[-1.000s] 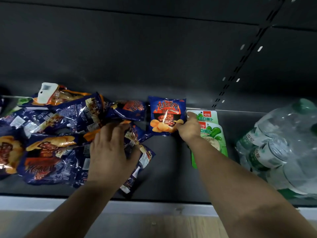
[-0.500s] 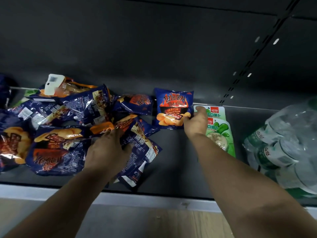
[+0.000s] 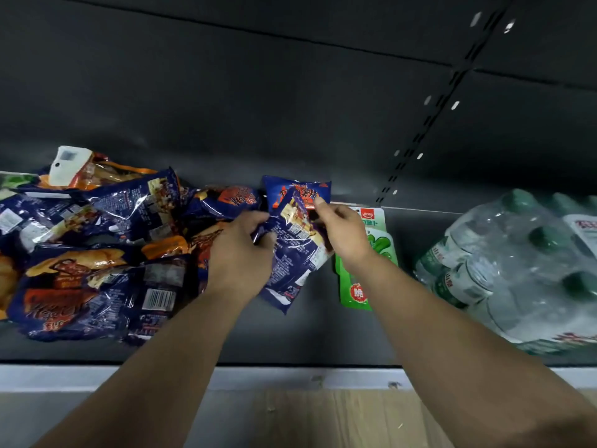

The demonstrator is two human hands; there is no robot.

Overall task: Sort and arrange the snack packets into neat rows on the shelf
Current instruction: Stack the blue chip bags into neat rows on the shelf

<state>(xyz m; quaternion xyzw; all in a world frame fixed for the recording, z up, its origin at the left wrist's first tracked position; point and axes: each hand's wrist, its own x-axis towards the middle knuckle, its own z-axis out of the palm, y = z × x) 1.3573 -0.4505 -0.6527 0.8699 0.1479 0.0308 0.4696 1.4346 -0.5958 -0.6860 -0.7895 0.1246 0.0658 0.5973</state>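
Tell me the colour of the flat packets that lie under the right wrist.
Green and white packets, clearest in the head view.

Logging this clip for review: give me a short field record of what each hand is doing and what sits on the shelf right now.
left hand: left hand grips the left edge of a blue snack packet, printed back facing up
right hand: right hand pinches the same packet's top edge
standing packet: another blue packet upright against the back wall, behind the held one
pile: loose blue packets heaped at left
green pouches: green pouches flat under the right wrist
bottles: wrapped water bottles at right
shelf: dark shelf
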